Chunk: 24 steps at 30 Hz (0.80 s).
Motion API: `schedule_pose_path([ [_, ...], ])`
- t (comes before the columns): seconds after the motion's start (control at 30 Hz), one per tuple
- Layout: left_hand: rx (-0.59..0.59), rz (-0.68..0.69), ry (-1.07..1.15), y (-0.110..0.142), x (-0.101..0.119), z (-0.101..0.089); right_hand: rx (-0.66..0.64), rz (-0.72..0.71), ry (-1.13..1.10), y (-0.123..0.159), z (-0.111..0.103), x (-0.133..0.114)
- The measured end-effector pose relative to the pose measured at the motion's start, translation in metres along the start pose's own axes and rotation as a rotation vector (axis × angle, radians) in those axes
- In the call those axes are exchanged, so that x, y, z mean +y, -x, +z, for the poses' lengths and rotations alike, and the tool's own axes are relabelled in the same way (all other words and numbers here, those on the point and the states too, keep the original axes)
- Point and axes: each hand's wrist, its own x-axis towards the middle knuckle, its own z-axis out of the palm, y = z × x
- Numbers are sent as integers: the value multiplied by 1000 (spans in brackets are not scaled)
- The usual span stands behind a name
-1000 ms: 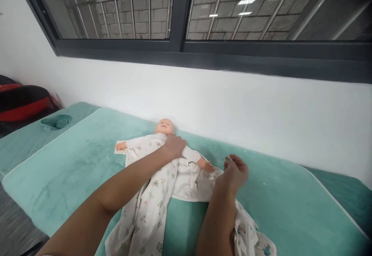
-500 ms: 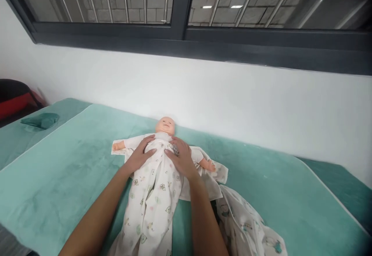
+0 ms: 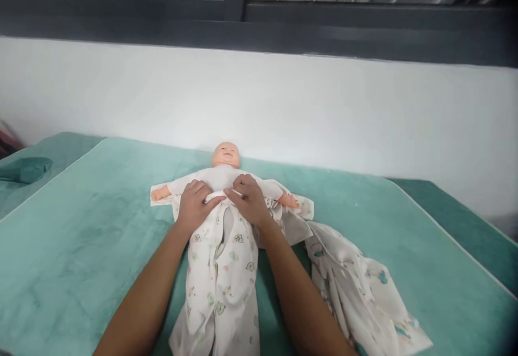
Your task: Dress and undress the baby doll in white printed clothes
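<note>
The printed trousers (image 3: 238, 269) lie nearest, long and white with small green and pink animal-like figures, creased down the legs and parted by a narrow gap near the top. Their waist edge crosses the middle of the doll (image 3: 225, 175), which lies on its back on the green-covered surface (image 3: 101, 237), head toward the wall (image 3: 324, 113), arms spread, in a plain white top. The left hand (image 3: 195, 205) and the right hand (image 3: 247, 198) each have a closed grip on the waist edge, thumbs pointing inward and nearly meeting. Beside the right forearm lies a crumpled white cloth (image 3: 360, 286) with teal prints; an open white garment (image 3: 295, 226) spreads beneath the doll's arms. Half a second earlier both hands lay spread over the doll's chest; now their fingers are curled, the waist edge sits lower, and more of the white top shows. The leg ends run out of the picture at the bottom, the doll's legs are hidden, and the fingertips are hard to make out in the fabric. Beyond, the dark window frame (image 3: 234, 11) is cut off at the top.
</note>
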Motion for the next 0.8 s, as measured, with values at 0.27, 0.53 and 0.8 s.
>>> schedule_pose_path([
  [0.27, -178, -281, 32, 27, -16, -17, -181, 373, -87, 44, -25, 18],
  [0.53, -246, -168, 79, 83, -12, -35, -280, 324, 46, 111, -31, -4],
  [0.8, -157, -291, -68, 96, 3, -27, 20, 347, 265, 130, 6, -34],
])
